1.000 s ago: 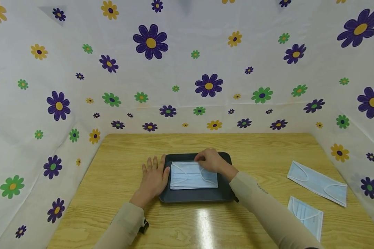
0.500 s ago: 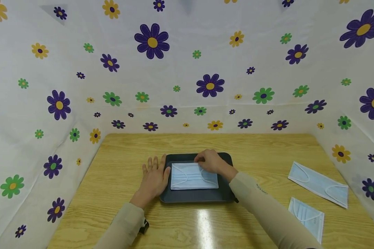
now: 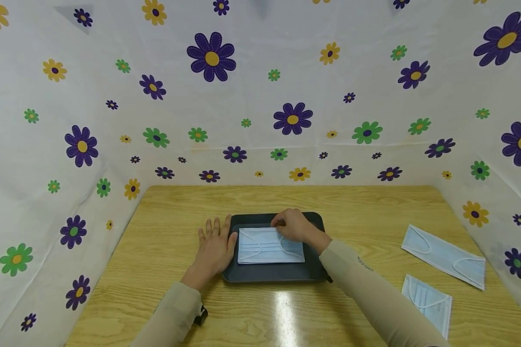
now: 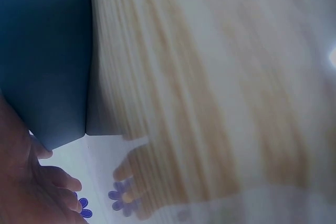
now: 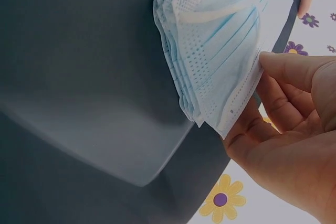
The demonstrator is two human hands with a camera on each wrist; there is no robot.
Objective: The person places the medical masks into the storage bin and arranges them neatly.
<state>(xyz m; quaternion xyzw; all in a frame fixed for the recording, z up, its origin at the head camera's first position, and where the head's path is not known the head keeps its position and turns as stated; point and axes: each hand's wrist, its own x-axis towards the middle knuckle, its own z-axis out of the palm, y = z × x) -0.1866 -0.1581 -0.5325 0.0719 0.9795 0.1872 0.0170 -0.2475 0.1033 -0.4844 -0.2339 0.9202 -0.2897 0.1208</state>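
A dark tray (image 3: 269,274) lies on the table, holding a stack of pale blue face masks (image 3: 256,253) with white ear loops. My right hand (image 3: 296,225) is at the stack's far edge, toward the right. In the right wrist view, the thumb and fingers of the right hand (image 5: 294,153) pinch the edge of the top face mask (image 5: 231,72); several layers show beneath it. My left hand (image 3: 212,253) rests with spread fingers against the tray's left side. The left wrist view shows the left hand (image 4: 21,182) beside the tray wall (image 4: 47,51).
Two more face masks lie on the wooden table (image 3: 165,270) to the right: one farther mask (image 3: 443,256) at a slant, and one nearer mask (image 3: 430,301) partly covered by the right sleeve (image 3: 369,284). Flower-patterned white cloth (image 3: 252,96) walls the back and sides.
The far edge of the top mask has come very slightly nearer to me. Both hands have stayed almost still. The head view has shifted a little.
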